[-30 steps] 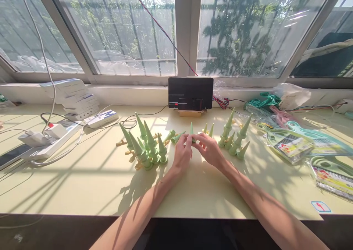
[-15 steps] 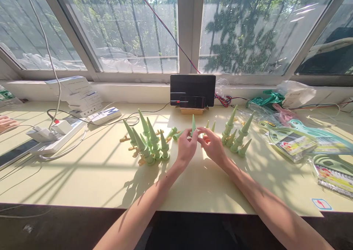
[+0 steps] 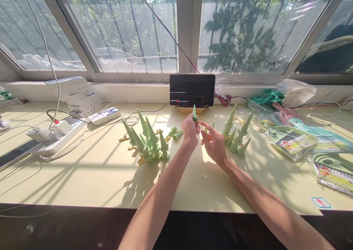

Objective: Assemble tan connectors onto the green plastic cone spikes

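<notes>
My left hand [image 3: 189, 130] is closed around a pale green pointed cone [image 3: 194, 114], its tip upward, above the middle of the table. My right hand [image 3: 215, 145] is close beside it on the right, index finger stretched toward the cone's base and thumb apart; nothing shows in its grasp. Left of my hands stands a cluster of green cones [image 3: 152, 141] with tan pegs sticking out sideways. On the right is a smaller group of similar cones [image 3: 241, 136]. Green pieces [image 3: 178, 135] lie just behind my left wrist. Small parts behind my right fingers are partly hidden.
A dark tablet [image 3: 192, 88] with a phone [image 3: 191, 101] leans on a stand at the back. Left are a power strip [image 3: 61, 139], cables and white boxes [image 3: 79, 95]. Bagged green items [image 3: 289, 139] and a sticker [image 3: 321, 202] lie right on the table [image 3: 91, 183].
My left hand has turned and lifted the cone slightly, farther from me. My right index finger has stretched out toward it. At the far left edge, another person's hand has left its place.
</notes>
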`<action>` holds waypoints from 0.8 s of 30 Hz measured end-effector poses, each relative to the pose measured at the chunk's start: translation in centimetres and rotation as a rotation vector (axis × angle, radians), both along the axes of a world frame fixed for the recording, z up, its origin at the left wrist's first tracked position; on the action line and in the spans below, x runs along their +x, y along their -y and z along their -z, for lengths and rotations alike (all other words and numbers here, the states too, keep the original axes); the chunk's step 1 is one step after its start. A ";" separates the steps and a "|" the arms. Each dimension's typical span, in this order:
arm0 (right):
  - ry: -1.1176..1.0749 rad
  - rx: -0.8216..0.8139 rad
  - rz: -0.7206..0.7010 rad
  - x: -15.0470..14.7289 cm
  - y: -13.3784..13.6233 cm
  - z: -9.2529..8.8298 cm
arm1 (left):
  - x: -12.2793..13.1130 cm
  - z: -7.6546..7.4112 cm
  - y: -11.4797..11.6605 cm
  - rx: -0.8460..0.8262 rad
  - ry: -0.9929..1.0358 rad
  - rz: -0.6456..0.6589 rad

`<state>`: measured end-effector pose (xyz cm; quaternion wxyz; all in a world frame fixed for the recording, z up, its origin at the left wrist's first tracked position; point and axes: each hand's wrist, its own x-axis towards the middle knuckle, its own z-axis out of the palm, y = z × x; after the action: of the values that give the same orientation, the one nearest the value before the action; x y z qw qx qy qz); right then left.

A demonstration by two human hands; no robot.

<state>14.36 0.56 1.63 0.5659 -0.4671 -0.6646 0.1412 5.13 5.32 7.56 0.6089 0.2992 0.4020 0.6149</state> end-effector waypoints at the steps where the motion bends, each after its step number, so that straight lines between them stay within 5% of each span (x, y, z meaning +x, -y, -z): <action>1: 0.008 -0.006 0.006 0.0 0.0 0.0 | 0.1 0.0 -0.3 0.023 0.005 -0.005; 7: 0.068 -0.015 0.027 0.1 -0.6 0.5 | -0.1 0.6 -1.7 0.110 0.036 -0.013; 15: 0.311 -0.043 0.056 0.9 -1.9 1.9 | -1.6 3.6 -1.9 0.162 -0.026 -0.047; 24: 0.503 -0.208 0.061 1.4 -2.7 2.9 | -1.8 3.7 -1.5 0.107 -0.004 -0.014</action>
<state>15.78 3.27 -1.26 0.3360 -0.5628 -0.7518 0.0711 3.35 6.83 3.86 0.5867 0.3297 0.3720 0.6392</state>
